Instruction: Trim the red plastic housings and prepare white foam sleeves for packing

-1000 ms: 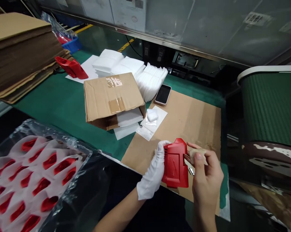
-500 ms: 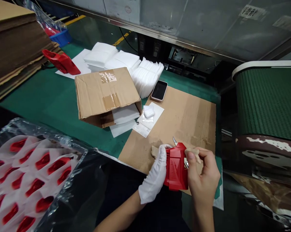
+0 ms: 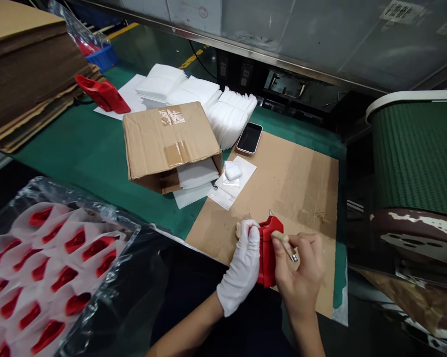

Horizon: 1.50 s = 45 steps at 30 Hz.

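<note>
My left hand (image 3: 241,265), in a white glove, is closed round a red plastic housing (image 3: 267,265) near the front edge of the brown cardboard sheet (image 3: 294,178). My bare right hand (image 3: 301,267) pinches a small beige rag (image 3: 281,237) against the housing's upper right side. Just beyond the housing a pointed metal blade (image 3: 271,212) sticks out. A short metal end (image 3: 295,258) shows beside my right fingers; whether it belongs to the blade is hidden. Another beige scrap (image 3: 238,230) peeks out left of the glove.
An open carton (image 3: 171,141) holds white sheets; stacks of white foam pouches (image 3: 229,116) stand behind it. A phone (image 3: 250,138) and a small bagged white item (image 3: 233,171) lie ahead. Wrapped red parts (image 3: 63,277) fill a plastic-lined container at left. A green conveyor (image 3: 420,153) stands right.
My right hand has moved left and brought the rag onto the red housing. The housing has turned in my left hand, so its broad lettered face no longer shows. The view has shifted slightly.
</note>
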Motion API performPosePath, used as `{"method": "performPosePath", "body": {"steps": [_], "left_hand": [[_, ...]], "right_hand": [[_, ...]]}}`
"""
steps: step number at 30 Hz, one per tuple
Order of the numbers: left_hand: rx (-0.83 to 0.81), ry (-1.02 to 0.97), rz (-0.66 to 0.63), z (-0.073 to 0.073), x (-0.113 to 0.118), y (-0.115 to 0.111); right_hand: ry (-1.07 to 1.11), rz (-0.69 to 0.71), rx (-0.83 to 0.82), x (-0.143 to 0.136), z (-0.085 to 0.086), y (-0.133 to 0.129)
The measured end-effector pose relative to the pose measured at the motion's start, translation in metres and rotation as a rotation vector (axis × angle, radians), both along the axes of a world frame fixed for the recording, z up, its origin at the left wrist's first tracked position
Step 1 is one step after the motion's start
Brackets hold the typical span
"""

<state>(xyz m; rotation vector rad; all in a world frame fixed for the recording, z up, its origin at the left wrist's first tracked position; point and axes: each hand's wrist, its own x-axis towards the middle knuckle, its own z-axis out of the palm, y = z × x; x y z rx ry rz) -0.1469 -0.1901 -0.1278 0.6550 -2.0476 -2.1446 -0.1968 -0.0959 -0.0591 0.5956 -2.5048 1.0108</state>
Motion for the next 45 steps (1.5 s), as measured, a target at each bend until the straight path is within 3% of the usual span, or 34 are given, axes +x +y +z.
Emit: {"method": "performPosePath", "body": {"steps": [3, 6, 11, 14, 18, 23, 26, 30, 35, 40, 45], "left_hand": [[0.038, -0.02, 0.016, 0.017, -0.006, -0.004], [0.122, -0.036, 0.044, 0.038, -0.012, -0.008], [0.396, -0.142, 0.084, 0.053, -0.014, -0.018], [0.519, -0.168, 0.093, 0.055, -0.013, -0.023], [0.49, -0.118, 0.059, 0.056, -0.01, -0.022], [0.354, -0.051, 0.02, 0.058, -0.009, -0.02], [0.272, -0.04, 0.051, 0.057, -0.007, -0.02], [0.184, -0.016, 0.064, 0.05, -0.003, -0.019], [0.215, -0.05, 0.098, 0.043, -0.002, -0.015], [0.196, -0.061, 0.086, 0.043, -0.004, -0.018], [0.208, -0.066, 0.124, 0.044, -0.004, -0.022]], "right_hand": [[0.005, 0.062, 0.037, 0.001, 0.0, 0.001], [-0.056, -0.028, -0.021, -0.01, -0.006, 0.01], [-0.471, -0.137, -0.348, -0.025, -0.024, 0.037], [-0.504, -0.17, -0.428, -0.015, -0.021, 0.041], [-0.41, -0.094, -0.419, 0.005, 0.0, 0.028], [-0.002, 0.143, -0.124, 0.008, 0.018, 0.009], [0.048, 0.215, -0.008, 0.007, 0.016, 0.004], [0.01, 0.226, 0.0, 0.01, 0.008, 0.001], [-0.054, 0.233, -0.024, 0.011, 0.002, -0.003], [-0.091, 0.169, -0.053, 0.01, -0.001, -0.006], [-0.092, 0.214, -0.033, 0.011, -0.003, -0.009]]}}
